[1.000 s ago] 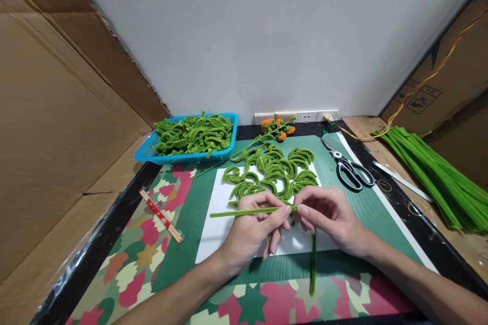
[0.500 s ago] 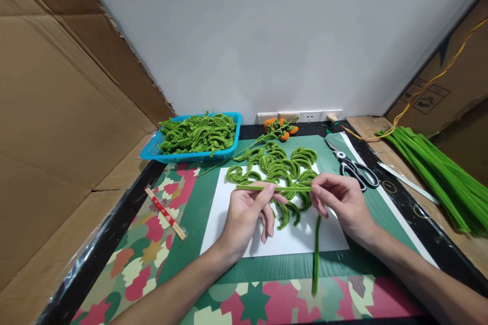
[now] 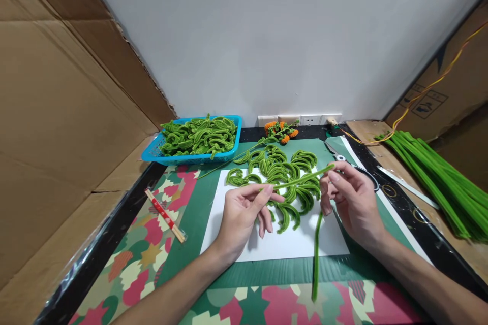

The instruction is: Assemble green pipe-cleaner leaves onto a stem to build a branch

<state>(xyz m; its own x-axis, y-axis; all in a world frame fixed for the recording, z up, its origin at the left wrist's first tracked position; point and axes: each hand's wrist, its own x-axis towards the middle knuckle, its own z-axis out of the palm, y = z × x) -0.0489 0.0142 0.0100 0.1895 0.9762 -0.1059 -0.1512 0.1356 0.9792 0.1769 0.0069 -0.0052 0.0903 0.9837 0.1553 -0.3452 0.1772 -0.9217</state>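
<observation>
A green pipe cleaner (image 3: 299, 181) is stretched between my two hands above a white sheet. My left hand (image 3: 244, 213) pinches its left end between thumb and forefinger, the other fingers loosely curled. My right hand (image 3: 353, 198) grips it at the upper right, thumb against the forefinger. Below the right hand a long green length (image 3: 316, 259) hangs down past the sheet's front edge; whether it is the same piece is hidden by the fingers. Beneath and behind the hands lie several curled green pipe-cleaner pieces (image 3: 280, 170) on the white paper (image 3: 224, 236).
A blue basket (image 3: 190, 158) of curled green pieces stands at the back left. Orange pipe-cleaner flowers (image 3: 284, 132) lie behind the paper. Scissors (image 3: 337, 154) are partly behind my right hand. Wrapped chopsticks (image 3: 165, 216) lie left; a bundle of straight green pipe cleaners (image 3: 438, 183) lies right.
My right hand has moved right and upward, and the pipe cleaner that lay level between the hands now slants up to the right. My left hand has barely moved.
</observation>
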